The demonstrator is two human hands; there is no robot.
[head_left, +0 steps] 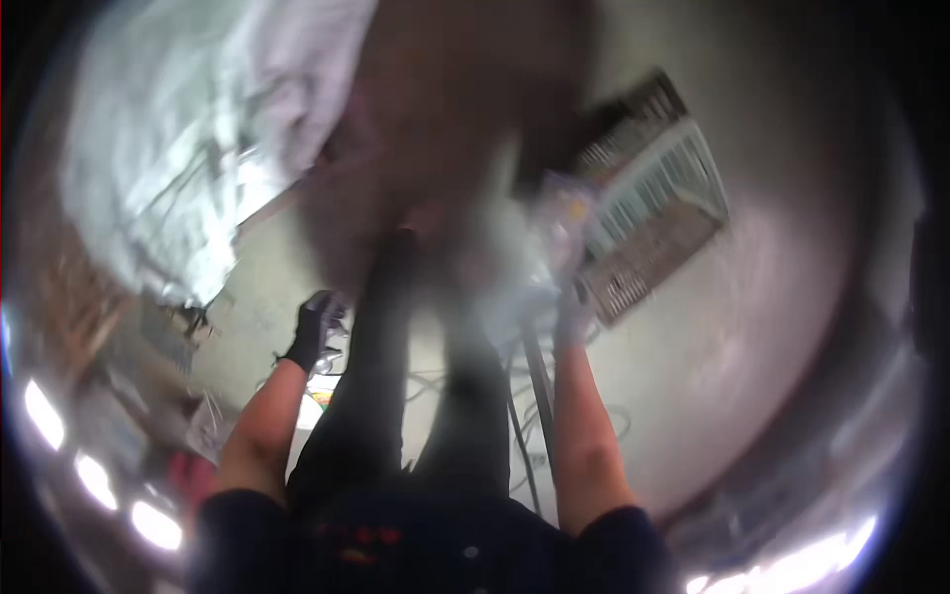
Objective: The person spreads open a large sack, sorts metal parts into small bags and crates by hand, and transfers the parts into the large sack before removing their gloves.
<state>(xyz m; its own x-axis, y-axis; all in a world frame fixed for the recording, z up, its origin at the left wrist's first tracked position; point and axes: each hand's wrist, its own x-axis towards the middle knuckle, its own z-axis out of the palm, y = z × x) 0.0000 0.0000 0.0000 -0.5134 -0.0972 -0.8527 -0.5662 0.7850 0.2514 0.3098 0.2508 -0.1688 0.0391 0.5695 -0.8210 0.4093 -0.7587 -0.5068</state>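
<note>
My left hand (319, 327), in a dark glove, is beside my left leg with its fingers curled. Something shiny and pale shows at its fingertips, too small and blurred to name. Further right, my right hand (574, 315) is smeared by motion at the edge of a clear plastic bag (510, 282) and appears to grip it. The bag is in front of my legs, also blurred, with purple and yellow marks toward its upper right. Just beyond my right hand is a slatted crate (653, 203), brown and grey, standing at a tilt in the view.
A large white sack (198, 148) fills the upper left. At the top centre is a dark brown blurred mass (465, 89). Thin cables (515, 426) lie on the pale floor (782, 267) around my feet. Brown clutter (79, 287) lines the left side.
</note>
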